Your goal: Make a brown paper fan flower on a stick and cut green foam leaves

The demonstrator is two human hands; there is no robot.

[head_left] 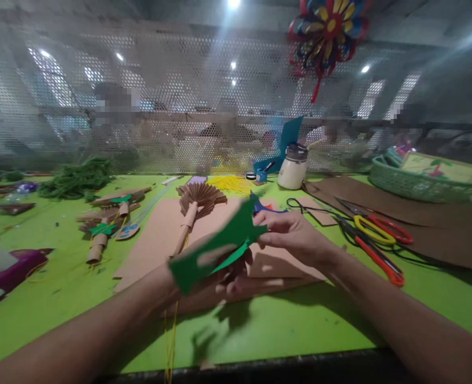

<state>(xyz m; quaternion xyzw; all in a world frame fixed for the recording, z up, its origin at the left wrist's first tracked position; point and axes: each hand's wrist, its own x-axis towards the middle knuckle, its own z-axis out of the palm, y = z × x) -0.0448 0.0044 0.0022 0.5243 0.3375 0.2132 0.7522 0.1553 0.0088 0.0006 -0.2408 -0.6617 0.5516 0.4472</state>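
A piece of green paper [220, 242] with cut-out shapes is held above the green table [60, 298] in front of me. My left hand [230, 277] sits under it, fingers curled around its lower part. My right hand [289, 234] pinches the paper's upper right edge. Blue-handled scissors [260, 205] show just behind the right hand's fingers; whether that hand holds them I cannot tell. A brown cardboard sheet [159, 229] lies beneath both hands.
A brown paper fan on a roll [198, 200] lies on the cardboard. Similar paper pieces [108, 221] lie to the left. Red and yellow scissors [375, 234] rest at right, beside a white jar [294, 168] and a green basket [415, 184]. A perforated screen stands behind.
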